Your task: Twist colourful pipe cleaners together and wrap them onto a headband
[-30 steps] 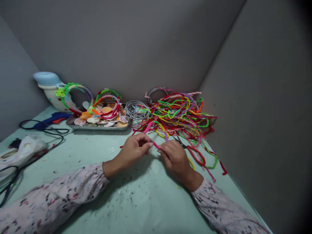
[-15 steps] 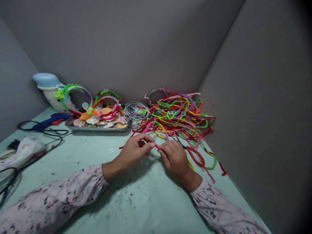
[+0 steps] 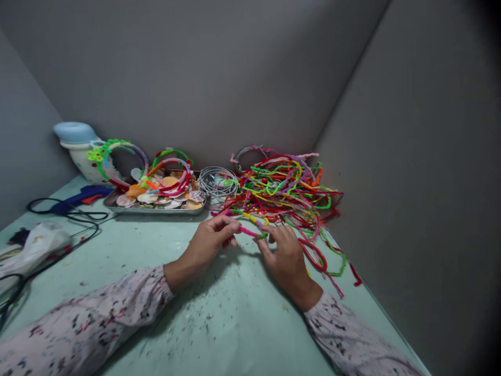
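Above the middle of the table, my left hand [image 3: 207, 243] pinches a pipe-cleaner loop between thumb and fingers. Its bright pink stretch [image 3: 248, 231] runs across to my right hand [image 3: 287, 256]. There the right thumb and fingertips close on a short green stretch. A yellow part [image 3: 249, 216] and a purple bit show behind, arching between the two hands. Whether the loop is closed all round cannot be seen, since the fingers cover its ends. Red-handled scissors [image 3: 315, 256] lie just right of my right hand, their blades hidden.
A big tangle of coloured pipe cleaners [image 3: 289, 183] lies at the back right. Beside it are a coil of grey wire [image 3: 218, 181] and a metal tray [image 3: 156, 211] of shells with wrapped headbands. A cup [image 3: 86, 162], blue glue gun [image 3: 76, 200], black cord [image 3: 92, 230] and plastic bag [image 3: 47, 243] stand left.
My hands have drawn slightly apart, so more of the pink stretch shows between them. A green stretch now appears at my right fingertips. The loop has turned and sits lower behind the hands.
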The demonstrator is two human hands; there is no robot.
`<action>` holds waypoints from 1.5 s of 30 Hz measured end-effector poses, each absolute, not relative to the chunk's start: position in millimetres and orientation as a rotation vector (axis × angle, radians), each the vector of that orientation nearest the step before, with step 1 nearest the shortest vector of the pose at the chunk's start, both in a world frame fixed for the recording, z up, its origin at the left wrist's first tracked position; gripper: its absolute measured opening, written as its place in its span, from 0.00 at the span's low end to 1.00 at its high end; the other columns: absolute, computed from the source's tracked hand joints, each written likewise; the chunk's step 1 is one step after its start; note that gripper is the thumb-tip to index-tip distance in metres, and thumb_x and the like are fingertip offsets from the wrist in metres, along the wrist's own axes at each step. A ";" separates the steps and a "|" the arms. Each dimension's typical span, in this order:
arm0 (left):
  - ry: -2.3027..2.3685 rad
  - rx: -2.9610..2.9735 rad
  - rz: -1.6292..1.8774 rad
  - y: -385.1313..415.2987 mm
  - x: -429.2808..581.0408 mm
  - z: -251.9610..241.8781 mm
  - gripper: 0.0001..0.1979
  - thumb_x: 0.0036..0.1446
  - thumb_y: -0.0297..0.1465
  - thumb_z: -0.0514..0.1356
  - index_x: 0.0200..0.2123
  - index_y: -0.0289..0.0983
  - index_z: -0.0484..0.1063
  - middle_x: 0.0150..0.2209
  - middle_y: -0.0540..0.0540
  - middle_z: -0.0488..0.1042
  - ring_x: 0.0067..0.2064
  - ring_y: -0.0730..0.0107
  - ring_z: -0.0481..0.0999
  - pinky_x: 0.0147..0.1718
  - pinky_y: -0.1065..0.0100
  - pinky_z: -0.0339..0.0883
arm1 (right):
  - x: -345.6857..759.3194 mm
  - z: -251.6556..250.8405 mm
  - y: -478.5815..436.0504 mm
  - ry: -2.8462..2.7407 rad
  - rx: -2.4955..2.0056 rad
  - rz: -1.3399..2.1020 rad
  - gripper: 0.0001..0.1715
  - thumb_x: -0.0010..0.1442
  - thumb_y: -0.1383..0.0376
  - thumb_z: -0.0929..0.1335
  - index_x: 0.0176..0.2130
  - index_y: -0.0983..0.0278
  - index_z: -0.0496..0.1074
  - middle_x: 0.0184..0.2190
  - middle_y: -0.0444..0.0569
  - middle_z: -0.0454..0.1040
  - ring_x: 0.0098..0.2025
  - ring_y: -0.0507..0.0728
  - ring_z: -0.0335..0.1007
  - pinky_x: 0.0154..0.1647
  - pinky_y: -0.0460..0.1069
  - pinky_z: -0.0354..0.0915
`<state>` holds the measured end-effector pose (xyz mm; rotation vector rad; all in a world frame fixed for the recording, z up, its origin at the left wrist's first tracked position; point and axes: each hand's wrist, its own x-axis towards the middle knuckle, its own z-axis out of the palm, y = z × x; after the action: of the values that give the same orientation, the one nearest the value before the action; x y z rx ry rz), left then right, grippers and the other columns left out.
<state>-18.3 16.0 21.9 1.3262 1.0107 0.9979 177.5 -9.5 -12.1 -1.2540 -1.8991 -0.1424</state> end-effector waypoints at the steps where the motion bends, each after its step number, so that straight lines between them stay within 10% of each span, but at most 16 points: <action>1: 1.005 1.326 0.992 14.3 -17.5 22.1 0.15 0.55 0.42 0.60 0.36 0.35 0.71 0.21 0.52 0.71 0.23 0.76 0.66 0.23 0.74 0.58 | 177.4 -13.1 -9.3 -1.876 -1.265 -0.108 0.10 0.59 0.66 0.67 0.44 0.63 0.70 0.30 0.48 0.72 0.34 0.58 0.67 0.38 0.54 0.65; 12: 0.946 1.523 0.764 0.4 -11.2 12.8 0.13 0.56 0.36 0.59 0.41 0.34 0.71 0.28 0.49 0.72 0.26 0.75 0.70 0.24 0.74 0.61 | 185.1 -13.6 -4.2 -1.354 -1.203 0.523 0.13 0.60 0.64 0.62 0.45 0.61 0.69 0.40 0.50 0.74 0.40 0.56 0.70 0.40 0.52 0.68; 22: 0.940 1.685 0.630 0.4 -13.6 9.5 0.13 0.56 0.38 0.58 0.29 0.33 0.72 0.23 0.49 0.69 0.25 0.75 0.67 0.25 0.73 0.59 | 190.0 -14.7 7.6 -0.972 -1.235 0.903 0.15 0.57 0.54 0.67 0.38 0.62 0.66 0.33 0.45 0.76 0.15 0.44 0.56 0.13 0.41 0.52; 38: 1.248 1.370 1.035 21.7 -17.8 -8.3 0.21 0.55 0.43 0.59 0.46 0.37 0.60 0.21 0.58 0.60 0.21 0.78 0.59 0.19 0.76 0.53 | 183.2 -14.8 5.7 -1.004 -1.109 1.161 0.16 0.57 0.60 0.67 0.45 0.61 0.62 0.31 0.44 0.75 0.24 0.49 0.66 0.18 0.42 0.62; 45: 1.221 1.291 0.962 28.4 -20.1 -10.6 0.16 0.53 0.42 0.59 0.38 0.36 0.65 0.19 0.58 0.58 0.18 0.79 0.56 0.15 0.76 0.47 | 184.8 -17.4 7.7 -0.997 -1.064 1.230 0.15 0.58 0.61 0.66 0.45 0.62 0.63 0.30 0.43 0.74 0.24 0.48 0.65 0.17 0.40 0.58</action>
<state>-20.1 28.4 -10.6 1.2905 1.2207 0.9623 184.8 7.7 -17.4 -1.0639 -0.9968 1.2302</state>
